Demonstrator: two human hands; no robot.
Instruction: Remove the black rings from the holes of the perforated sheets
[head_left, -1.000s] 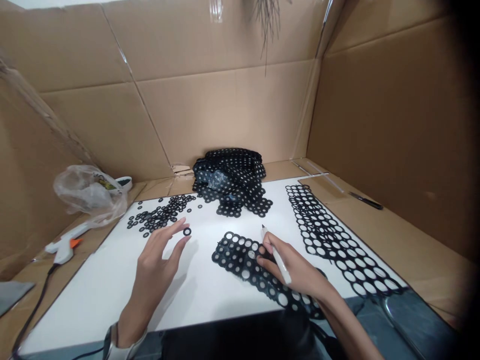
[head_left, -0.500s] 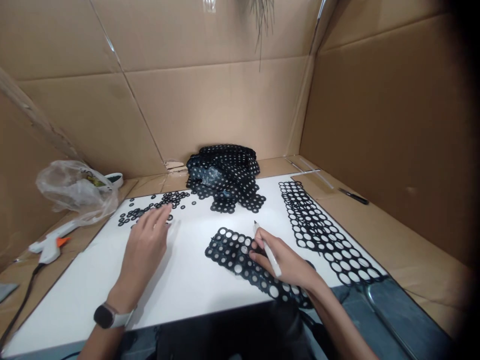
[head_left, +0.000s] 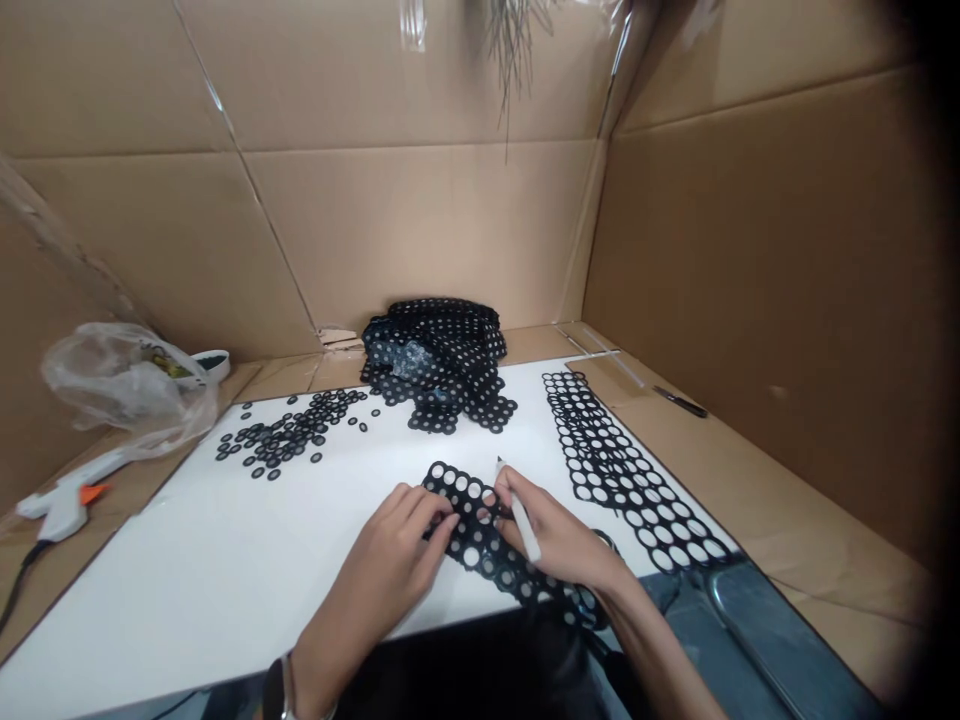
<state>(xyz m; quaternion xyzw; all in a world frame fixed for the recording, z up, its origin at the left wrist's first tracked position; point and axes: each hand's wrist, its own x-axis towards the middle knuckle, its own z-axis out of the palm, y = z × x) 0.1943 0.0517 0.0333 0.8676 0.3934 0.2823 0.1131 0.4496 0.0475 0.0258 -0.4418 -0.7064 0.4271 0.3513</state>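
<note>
In front of me a black sheet of joined rings (head_left: pixel 510 572) lies on the white board, its near end hanging over the edge. Some of its holes have smaller rings inside; others are wide. My left hand (head_left: pixel 405 545) is over the sheet's left side, thumb and fingertips drawn together at its surface. Whatever is between those fingers is too small or hidden to make out. My right hand (head_left: pixel 555 525) grips a slim white pen-like tool (head_left: pixel 525 525) with a dark pointed tip facing away, while its fingertips touch the sheet's right side.
Loose small black rings (head_left: pixel 289 435) are scattered at the board's far left. A heap of dotted black sheets (head_left: pixel 439 355) stands at the back. Another ring sheet (head_left: pixel 637 475) lies right, near a dark knife-like tool (head_left: pixel 679 401). A glue gun (head_left: pixel 67 505) and plastic bag (head_left: pixel 127 385) sit left.
My left hand has moved from the loose rings, right and nearer, to the black sheet, its fingers now drawn together. My right hand stays at the sheet with the white tool. The view has shifted slightly.
</note>
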